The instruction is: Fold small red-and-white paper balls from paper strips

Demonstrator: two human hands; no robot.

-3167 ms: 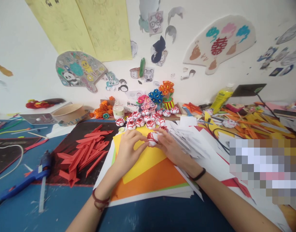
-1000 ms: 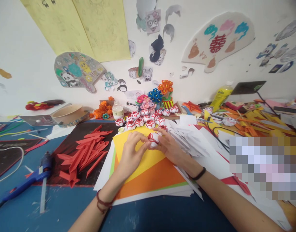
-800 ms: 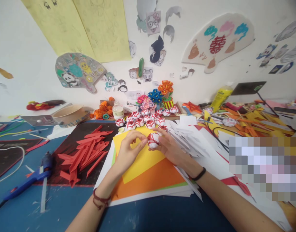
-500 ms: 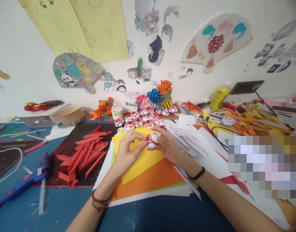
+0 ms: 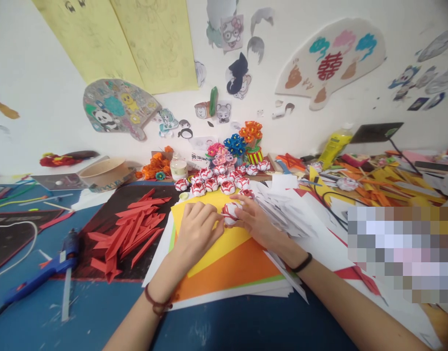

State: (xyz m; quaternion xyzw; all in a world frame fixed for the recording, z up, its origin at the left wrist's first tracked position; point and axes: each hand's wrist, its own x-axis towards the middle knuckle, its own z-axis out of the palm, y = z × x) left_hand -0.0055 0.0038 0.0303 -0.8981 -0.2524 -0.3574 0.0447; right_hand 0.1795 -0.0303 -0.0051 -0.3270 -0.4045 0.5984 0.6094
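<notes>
A white and red folded-paper flower point(image 5: 231, 213) is held above a stack of coloured paper, its red-edged petals rounded like a bud. My right hand point(image 5: 262, 225) grips it from the right, thumb and fingers curved around it. My left hand point(image 5: 199, 233) is at its left side, fingers curled and thumb and fingertips pinched at the petal edge. What exactly lies between those fingertips is hidden. Beneath the hands are a yellow sheet point(image 5: 205, 256) and an orange sheet point(image 5: 231, 273). Just behind sit several finished red and white paper flowers point(image 5: 211, 185).
Folded red paper strips point(image 5: 136, 229) lie on a dark mat point(image 5: 95, 253) at left. A blue glue gun point(image 5: 44, 275) rests farther left. White paper sheets point(image 5: 319, 229) spread to the right. A round bowl point(image 5: 103, 174), a small bottle point(image 5: 179, 168) and a yellow bottle point(image 5: 335, 146) stand along the back.
My left hand has turned so its knuckles face up, and its fingers have curled in more at the flower's edge. The right hand keeps its hold. The view has shifted slightly.
</notes>
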